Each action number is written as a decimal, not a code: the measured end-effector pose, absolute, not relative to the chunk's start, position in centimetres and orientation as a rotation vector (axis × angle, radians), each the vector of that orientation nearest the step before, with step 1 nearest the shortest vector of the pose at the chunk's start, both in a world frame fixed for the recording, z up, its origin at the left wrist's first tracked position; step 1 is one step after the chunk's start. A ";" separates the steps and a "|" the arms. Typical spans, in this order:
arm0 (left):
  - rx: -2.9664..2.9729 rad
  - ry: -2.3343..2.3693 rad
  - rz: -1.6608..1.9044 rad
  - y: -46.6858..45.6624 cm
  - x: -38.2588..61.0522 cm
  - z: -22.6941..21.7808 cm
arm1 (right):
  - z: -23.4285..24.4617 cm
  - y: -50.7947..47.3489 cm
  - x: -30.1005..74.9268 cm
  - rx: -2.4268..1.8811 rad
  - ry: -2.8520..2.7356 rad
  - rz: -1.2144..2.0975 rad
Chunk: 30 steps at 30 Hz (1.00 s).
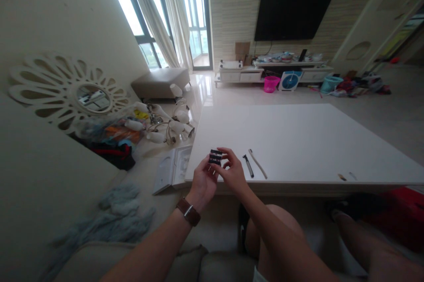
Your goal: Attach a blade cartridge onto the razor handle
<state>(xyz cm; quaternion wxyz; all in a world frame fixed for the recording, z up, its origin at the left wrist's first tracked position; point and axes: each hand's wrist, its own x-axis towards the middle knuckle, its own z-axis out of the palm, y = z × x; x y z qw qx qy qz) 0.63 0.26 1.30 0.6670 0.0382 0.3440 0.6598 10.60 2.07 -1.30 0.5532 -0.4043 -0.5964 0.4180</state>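
Observation:
A small dark block with pale stripes [215,156] is held up over the near left edge of the white table [278,136]. My left hand [203,181] grips it from below and the left side, fingers closed. My right hand [232,171] pinches it from the right between thumb and fingers. What exactly the block is, I cannot make out. Just right of my hands lie a slim tool with a dark head and grey handle [248,166] and a pale toothbrush [257,163]. Both rest flat on the tabletop.
Two small items [342,177] lie near the table's front right edge. Beside the left end stands an open white box [180,163], with a chandelier [170,123] on the floor behind it. Another person's leg [351,233] is at right. A pink basket [270,84] stands across the room.

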 end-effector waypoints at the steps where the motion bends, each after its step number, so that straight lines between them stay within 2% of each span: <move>1: 0.080 0.778 1.487 0.3 0.6 1.3 | -1.3 2.1 10.6 -0.955 -1.411 0.988; 30: 0.053 0.784 1.499 0.4 0.4 0.9 | -1.2 2.1 10.6 -0.958 -1.417 1.027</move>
